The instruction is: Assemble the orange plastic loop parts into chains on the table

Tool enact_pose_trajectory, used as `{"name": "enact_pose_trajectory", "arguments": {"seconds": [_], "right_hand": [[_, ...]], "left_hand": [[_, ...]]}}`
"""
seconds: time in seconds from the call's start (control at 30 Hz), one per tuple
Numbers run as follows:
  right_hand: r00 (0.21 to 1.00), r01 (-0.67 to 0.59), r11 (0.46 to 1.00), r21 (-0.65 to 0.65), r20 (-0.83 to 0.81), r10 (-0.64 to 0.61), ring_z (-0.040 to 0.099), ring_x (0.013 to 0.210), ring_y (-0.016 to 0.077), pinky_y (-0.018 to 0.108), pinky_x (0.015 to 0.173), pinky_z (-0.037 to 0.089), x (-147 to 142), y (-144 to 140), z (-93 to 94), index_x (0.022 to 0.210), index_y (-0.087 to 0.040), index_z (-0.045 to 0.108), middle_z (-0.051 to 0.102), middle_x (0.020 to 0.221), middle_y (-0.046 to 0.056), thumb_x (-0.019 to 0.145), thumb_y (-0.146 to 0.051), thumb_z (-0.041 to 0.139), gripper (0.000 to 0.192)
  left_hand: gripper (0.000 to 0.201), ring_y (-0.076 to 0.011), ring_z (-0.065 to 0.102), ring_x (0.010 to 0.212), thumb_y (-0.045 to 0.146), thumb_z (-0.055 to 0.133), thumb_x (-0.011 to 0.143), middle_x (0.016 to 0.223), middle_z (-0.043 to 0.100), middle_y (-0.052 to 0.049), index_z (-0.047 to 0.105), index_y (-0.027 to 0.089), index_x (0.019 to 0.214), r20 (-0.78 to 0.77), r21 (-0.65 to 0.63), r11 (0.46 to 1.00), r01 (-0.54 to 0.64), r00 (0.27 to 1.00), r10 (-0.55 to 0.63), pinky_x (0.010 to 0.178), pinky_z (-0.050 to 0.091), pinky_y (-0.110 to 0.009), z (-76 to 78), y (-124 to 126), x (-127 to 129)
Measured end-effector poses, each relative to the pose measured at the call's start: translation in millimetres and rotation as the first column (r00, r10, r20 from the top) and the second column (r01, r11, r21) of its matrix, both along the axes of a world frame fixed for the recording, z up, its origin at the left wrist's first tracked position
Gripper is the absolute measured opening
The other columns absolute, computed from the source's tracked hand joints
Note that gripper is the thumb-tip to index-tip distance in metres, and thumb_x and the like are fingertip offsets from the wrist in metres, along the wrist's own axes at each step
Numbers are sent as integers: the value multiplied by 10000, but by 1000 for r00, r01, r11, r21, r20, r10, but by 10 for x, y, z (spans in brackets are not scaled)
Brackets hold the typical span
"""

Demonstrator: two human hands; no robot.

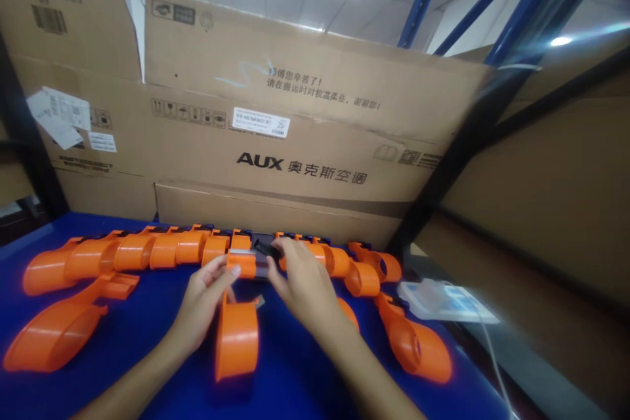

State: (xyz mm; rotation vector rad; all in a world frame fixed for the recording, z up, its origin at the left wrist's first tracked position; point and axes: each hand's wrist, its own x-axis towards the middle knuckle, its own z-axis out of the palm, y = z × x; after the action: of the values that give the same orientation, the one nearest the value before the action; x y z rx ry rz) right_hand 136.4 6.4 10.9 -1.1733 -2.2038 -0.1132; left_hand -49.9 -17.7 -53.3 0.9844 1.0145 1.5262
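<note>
My left hand (204, 292) is closed on an orange plastic part (237, 340), pinching its flat top end between thumb and fingers. The wide, curved band of that part hangs down below the fingers. A thin silvery strip shows along its top edge. Close beside it, my right hand (302, 275) pinches a small black piece (266, 248) over a dark grey flat-sided box or tray (263, 268). My right fingertips are partly hidden behind the hand. The black piece is near the top of the orange part; I cannot tell whether they touch.
Several similar orange parts with dark tops line the back of the blue table (162, 341). Loose orange parts lie at left (56, 335) and right (418, 348). Cardboard (197, 170) stands behind. A white-and-blue packet (445, 300) and a cable (492, 354) are at right.
</note>
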Motion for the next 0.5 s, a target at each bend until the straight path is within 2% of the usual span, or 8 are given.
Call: {"name": "enact_pose_trajectory", "arguments": {"seconds": [0.1, 0.2, 0.37, 0.5], "right_hand": [[992, -112, 993, -38, 55, 114, 601, 938, 251, 347, 782, 460, -15, -77, 64, 1125, -222, 593, 670, 1014, 83, 931, -261, 530, 209], [984, -146, 988, -48, 93, 150, 596, 928, 248, 340, 772, 457, -54, -104, 66, 1120, -229, 611, 666, 1001, 81, 911, -236, 560, 215], [981, -179, 980, -89, 66, 185, 588, 977, 246, 346, 811, 469, -48, -100, 58, 1150, -235, 612, 657, 1046, 85, 944, -259, 533, 222], [971, -237, 961, -143, -6, 239, 588, 1030, 243, 360, 868, 473, -31, -114, 71, 1193, -237, 607, 653, 1104, 89, 973, -274, 494, 250]], "left_hand": [[420, -128, 538, 514, 404, 785, 729, 631, 652, 2, 696, 165, 1062, -30, 46, 998, 52, 998, -50, 528, 437, -217, 41, -10, 37], [386, -128, 551, 523, 399, 777, 736, 724, 699, -31, 708, 160, 1031, -64, 58, 995, 86, 995, -82, 544, 457, -229, 78, -28, 47], [380, -133, 558, 526, 393, 757, 769, 574, 625, 12, 695, 162, 1064, -52, 57, 991, 119, 992, -116, 556, 460, -217, 65, -54, 38], [383, -124, 562, 534, 385, 749, 791, 581, 632, 17, 666, 169, 1096, -52, 49, 985, 163, 986, -161, 555, 455, -204, 32, -57, 41]]}}
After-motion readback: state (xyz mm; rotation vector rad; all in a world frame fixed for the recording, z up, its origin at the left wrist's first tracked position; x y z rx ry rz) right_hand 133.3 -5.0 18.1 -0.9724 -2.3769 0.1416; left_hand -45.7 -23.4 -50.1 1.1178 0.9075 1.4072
